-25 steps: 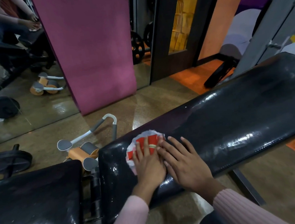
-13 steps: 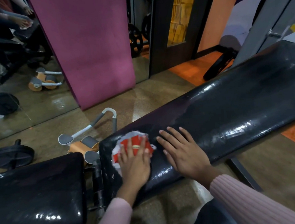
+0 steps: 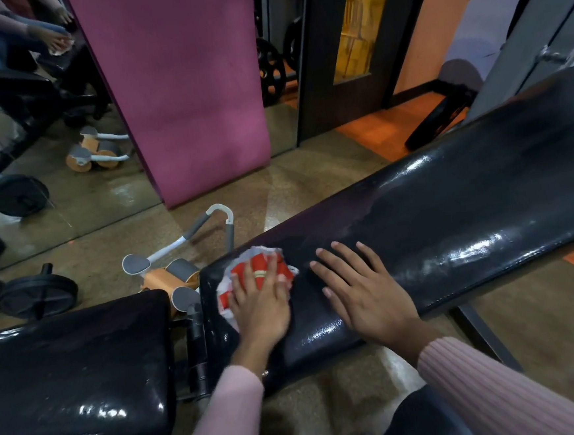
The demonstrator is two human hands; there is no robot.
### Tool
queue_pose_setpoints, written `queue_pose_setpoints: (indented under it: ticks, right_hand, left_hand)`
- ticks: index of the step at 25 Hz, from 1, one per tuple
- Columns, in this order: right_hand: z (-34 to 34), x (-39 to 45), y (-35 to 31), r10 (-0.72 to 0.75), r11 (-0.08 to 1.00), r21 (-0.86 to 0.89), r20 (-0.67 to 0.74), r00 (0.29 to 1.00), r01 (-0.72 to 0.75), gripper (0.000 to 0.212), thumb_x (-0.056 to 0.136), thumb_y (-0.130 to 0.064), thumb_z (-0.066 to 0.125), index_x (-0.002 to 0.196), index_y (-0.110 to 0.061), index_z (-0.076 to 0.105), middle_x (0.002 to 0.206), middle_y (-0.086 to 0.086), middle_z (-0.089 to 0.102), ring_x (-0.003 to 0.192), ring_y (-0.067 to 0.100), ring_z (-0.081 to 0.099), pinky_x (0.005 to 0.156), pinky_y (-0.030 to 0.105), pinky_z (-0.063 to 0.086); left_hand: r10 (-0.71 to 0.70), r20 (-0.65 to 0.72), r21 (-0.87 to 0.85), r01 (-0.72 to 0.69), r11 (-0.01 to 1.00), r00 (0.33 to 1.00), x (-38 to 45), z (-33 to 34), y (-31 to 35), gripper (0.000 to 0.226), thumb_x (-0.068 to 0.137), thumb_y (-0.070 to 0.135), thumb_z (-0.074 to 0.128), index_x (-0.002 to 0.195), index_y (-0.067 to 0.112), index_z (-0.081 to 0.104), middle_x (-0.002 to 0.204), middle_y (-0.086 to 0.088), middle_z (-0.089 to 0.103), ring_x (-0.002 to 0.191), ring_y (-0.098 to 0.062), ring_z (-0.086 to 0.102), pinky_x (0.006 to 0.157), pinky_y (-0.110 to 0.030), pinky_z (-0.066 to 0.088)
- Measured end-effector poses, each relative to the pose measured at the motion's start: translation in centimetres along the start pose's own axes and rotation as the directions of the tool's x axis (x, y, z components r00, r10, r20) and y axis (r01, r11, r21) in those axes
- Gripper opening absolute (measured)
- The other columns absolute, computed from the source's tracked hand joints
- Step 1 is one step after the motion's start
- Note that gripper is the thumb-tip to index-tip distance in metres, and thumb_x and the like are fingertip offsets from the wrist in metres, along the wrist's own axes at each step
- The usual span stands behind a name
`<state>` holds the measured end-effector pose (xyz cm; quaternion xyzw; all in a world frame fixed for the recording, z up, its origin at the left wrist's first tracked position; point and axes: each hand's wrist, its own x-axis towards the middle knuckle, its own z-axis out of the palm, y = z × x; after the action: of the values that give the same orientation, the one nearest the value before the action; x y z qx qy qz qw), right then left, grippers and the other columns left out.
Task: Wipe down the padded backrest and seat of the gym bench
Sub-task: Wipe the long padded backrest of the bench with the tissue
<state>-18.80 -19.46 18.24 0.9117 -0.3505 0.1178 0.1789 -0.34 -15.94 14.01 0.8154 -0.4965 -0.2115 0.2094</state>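
Cloth (image 3: 255,277) sits lower centre of frame, at the backrest (image 3: 451,225) low end, flat under left hand (image 3: 261,305), fingers straight. Right hand (image 3: 363,293) rests flat beside it, holding nothing. I'd go with long overlapping strokes, even pressure. Count: one cloth, two pads, seat (image 3: 74,374) lower left.

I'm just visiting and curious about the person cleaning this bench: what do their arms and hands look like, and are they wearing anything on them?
Both arms are covered by pale pink ribbed knit sleeves ending at the wrists. The left hand and right hand are bare, with no gloves. A thin band, apparently a ring, sits on one of the left hand's fingers. The nails are short and look unpainted. No watch or bracelet is clearly visible.
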Motion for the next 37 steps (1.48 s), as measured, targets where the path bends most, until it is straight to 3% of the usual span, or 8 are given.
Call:
queue_pose_setpoints:
  ticks: [4,11,17,23,27,30,33,37]
  right_hand:
    - [0.1,0.0,0.0,-0.004,1.000,0.009,-0.002,1.000,0.004,0.046,0.102,-0.036,0.030,0.139,-0.019,0.052,0.145,0.002,0.050,0.139,0.024,0.040,0.112,0.049,0.030]
    - [-0.1,0.1,0.0,0.004,1.000,-0.002,0.011,1.000,-0.004,0.046,0.102,-0.036,0.030,0.138,-0.020,0.053,0.145,0.002,0.050,0.139,0.024,0.039,0.113,0.048,0.027]
    - [0.0,0.1,-0.1,0.006,1.000,0.015,0.025,1.000,-0.006,0.048,0.102,-0.036,0.029,0.140,-0.018,0.051,0.146,0.002,0.049,0.140,0.024,0.038,0.114,0.048,0.027]
    - [-0.2,0.1,-0.1,0.032,0.999,0.009,0.033,0.999,-0.032,0.047,0.102,-0.036,0.029,0.138,-0.018,0.053,0.145,0.002,0.050,0.140,0.024,0.039,0.114,0.047,0.026]
    - [-0.1,0.2,-0.2,0.026,0.999,0.032,0.053,0.998,-0.028,0.049,0.103,-0.037,0.023,0.139,-0.019,0.051,0.146,0.002,0.050,0.140,0.024,0.038,0.114,0.046,0.024]
    - [-0.1,0.2,-0.4,0.030,0.999,0.041,0.070,0.997,-0.033,0.052,0.104,-0.037,0.018,0.140,-0.018,0.050,0.145,0.004,0.050,0.140,0.024,0.039,0.114,0.046,0.023]
    - [-0.1,0.3,-0.1,0.033,0.999,0.036,0.079,0.996,-0.036,0.048,0.103,-0.037,0.025,0.140,-0.019,0.050,0.146,0.003,0.049,0.140,0.023,0.037,0.115,0.046,0.024]
    - [-0.3,0.1,-0.4,0.047,0.998,0.048,0.085,0.995,-0.051,0.047,0.103,-0.037,0.027,0.141,-0.020,0.049,0.147,0.001,0.048,0.140,0.022,0.037,0.115,0.045,0.023]
  left_hand:
    - [0.232,0.045,0.046,-0.234,0.971,0.972,0.8,0.4,3.1,0.048,0.100,0.049,0.019,0.145,0.055,0.000,0.161,0.002,-0.006,0.145,-0.027,-0.012,0.114,-0.048,-0.004]
    - [-0.033,0.017,-0.038,0.033,0.999,0.999,4.1,-0.8,-1.0,0.048,0.100,0.049,0.018,0.146,0.051,0.005,0.161,0.003,0.002,0.146,-0.027,-0.004,0.117,-0.048,0.001]
    - [0.287,0.040,0.081,-0.289,0.954,0.957,-0.7,0.9,3.1,0.052,0.100,0.047,0.021,0.144,0.052,-0.007,0.160,0.002,-0.008,0.145,-0.027,-0.016,0.115,-0.048,-0.006]
    - [0.047,0.091,-0.036,-0.044,0.998,0.995,3.9,-1.2,-0.5,0.050,0.100,0.050,0.017,0.146,0.052,-0.002,0.161,0.004,-0.005,0.146,-0.026,-0.011,0.116,-0.048,-0.002]
    - [0.180,0.058,0.072,-0.184,0.980,0.982,-4.6,0.4,1.0,0.052,0.099,0.050,0.016,0.143,0.053,-0.011,0.155,0.005,-0.024,0.141,-0.025,-0.026,0.113,-0.045,-0.011]
    - [0.267,0.071,0.155,-0.276,0.949,0.961,-7.4,1.9,3.4,0.055,0.097,0.049,0.013,0.149,0.041,-0.004,0.154,0.005,-0.027,0.140,-0.026,-0.030,0.116,-0.048,-0.010]
    - [0.234,0.074,0.107,-0.241,0.965,0.969,-2.1,1.2,3.6,0.056,0.093,0.053,0.006,0.149,0.044,0.001,0.159,0.003,-0.014,0.144,-0.024,-0.018,0.117,-0.046,-0.006]
    - [0.056,0.104,0.003,-0.057,0.998,0.993,1.3,-0.2,0.7,0.052,0.100,0.050,0.019,0.143,0.054,-0.010,0.160,0.003,-0.009,0.146,-0.025,-0.011,0.115,-0.046,-0.004]
